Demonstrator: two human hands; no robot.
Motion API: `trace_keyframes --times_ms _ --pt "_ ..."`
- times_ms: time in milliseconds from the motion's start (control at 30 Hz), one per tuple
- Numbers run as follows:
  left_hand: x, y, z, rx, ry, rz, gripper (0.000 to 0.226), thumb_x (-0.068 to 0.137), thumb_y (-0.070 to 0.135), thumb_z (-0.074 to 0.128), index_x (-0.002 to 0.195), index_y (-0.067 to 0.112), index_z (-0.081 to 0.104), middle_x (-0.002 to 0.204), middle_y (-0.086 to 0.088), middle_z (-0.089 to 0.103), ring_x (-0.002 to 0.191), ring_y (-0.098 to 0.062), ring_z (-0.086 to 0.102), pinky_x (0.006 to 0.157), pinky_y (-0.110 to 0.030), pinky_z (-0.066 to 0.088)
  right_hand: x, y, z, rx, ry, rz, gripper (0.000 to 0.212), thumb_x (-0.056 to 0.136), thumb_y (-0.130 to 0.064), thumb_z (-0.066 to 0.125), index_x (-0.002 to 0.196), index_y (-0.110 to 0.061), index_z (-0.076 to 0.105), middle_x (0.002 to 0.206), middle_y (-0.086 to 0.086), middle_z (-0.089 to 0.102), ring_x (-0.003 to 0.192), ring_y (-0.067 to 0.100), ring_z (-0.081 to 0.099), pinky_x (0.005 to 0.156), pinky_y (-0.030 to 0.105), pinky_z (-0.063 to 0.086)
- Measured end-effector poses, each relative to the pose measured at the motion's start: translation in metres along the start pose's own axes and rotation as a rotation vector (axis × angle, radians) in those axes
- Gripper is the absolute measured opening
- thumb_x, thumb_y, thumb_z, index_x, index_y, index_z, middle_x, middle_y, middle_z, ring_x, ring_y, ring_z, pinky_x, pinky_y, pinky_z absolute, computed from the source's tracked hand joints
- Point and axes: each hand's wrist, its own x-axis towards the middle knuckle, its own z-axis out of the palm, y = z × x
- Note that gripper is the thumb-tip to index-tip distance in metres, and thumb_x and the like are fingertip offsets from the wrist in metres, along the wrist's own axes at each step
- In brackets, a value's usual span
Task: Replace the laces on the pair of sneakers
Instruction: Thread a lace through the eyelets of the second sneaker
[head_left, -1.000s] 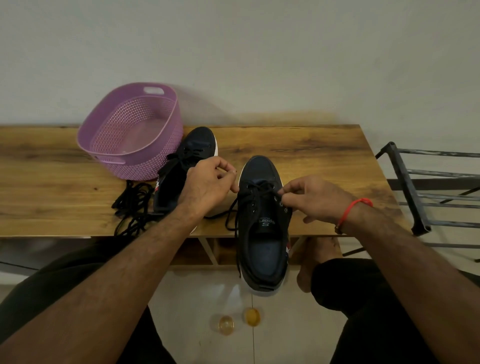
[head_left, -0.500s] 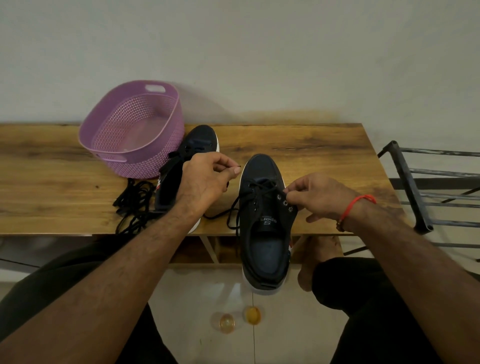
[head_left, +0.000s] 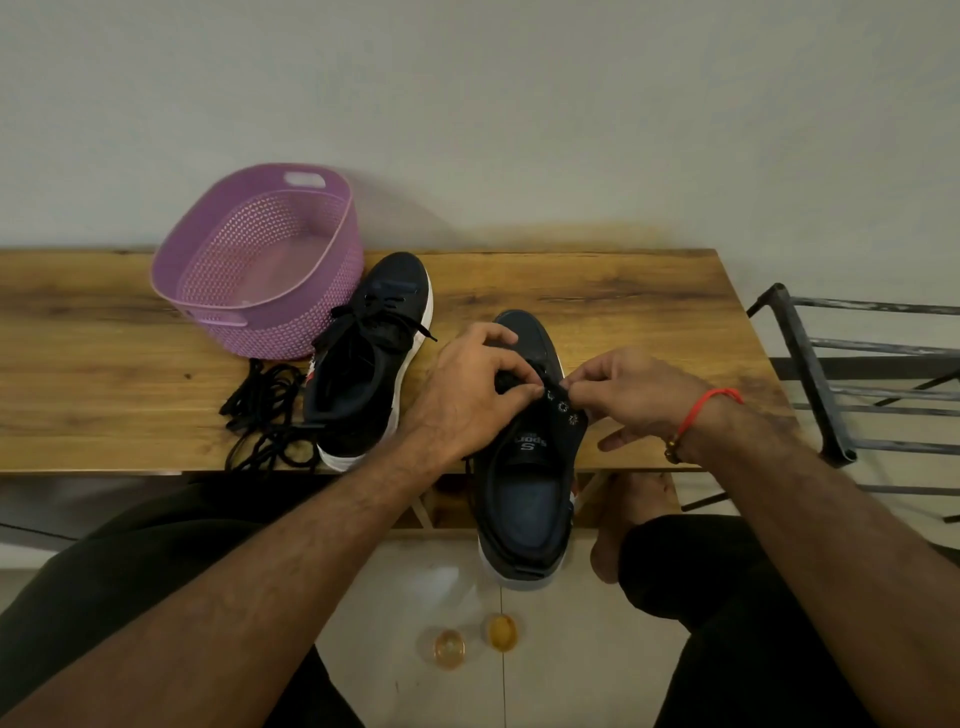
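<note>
Two dark navy sneakers with white soles rest on a wooden bench (head_left: 623, 301). The right sneaker (head_left: 527, 499) points away from me and its heel hangs over the bench's front edge. My left hand (head_left: 475, 387) covers its eyelet area, fingers pinched on its black lace. My right hand (head_left: 631, 395), with a red thread at the wrist, pinches the lace at the right row of eyelets. The left sneaker (head_left: 371, 358) lies beside it, black lace loosely threaded. A heap of loose black laces (head_left: 265, 415) lies left of it.
A purple perforated basket (head_left: 260, 265) stands tilted at the back left of the bench, touching the left sneaker's toe. A dark metal rack (head_left: 831, 384) stands to the right of the bench. Two small amber glasses (head_left: 475, 642) sit on the tiled floor between my legs.
My left hand has moved right, from beside the left sneaker onto the right sneaker's eyelets, meeting my right hand. The left sneaker is now fully in sight.
</note>
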Motion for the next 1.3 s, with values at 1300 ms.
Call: trace_keyframes --times_ms 1300 --pt "-0.001 0.007 0.012 -0.043 0.036 -0.112 0.017 0.08 0.044 0.079 0.076 0.049 0.064 0.117 0.028 0.051 0.127 -0.009 0.04 0.092 -0.034 0.017 0.012 0.012 -0.006 -0.019 -0.008 -0.115 0.006 0.096 -0.022 0.064 0.097 -0.022 0.069 0.098 0.002 0.075 0.095 0.021 0.072 0.081 0.04 0.059"
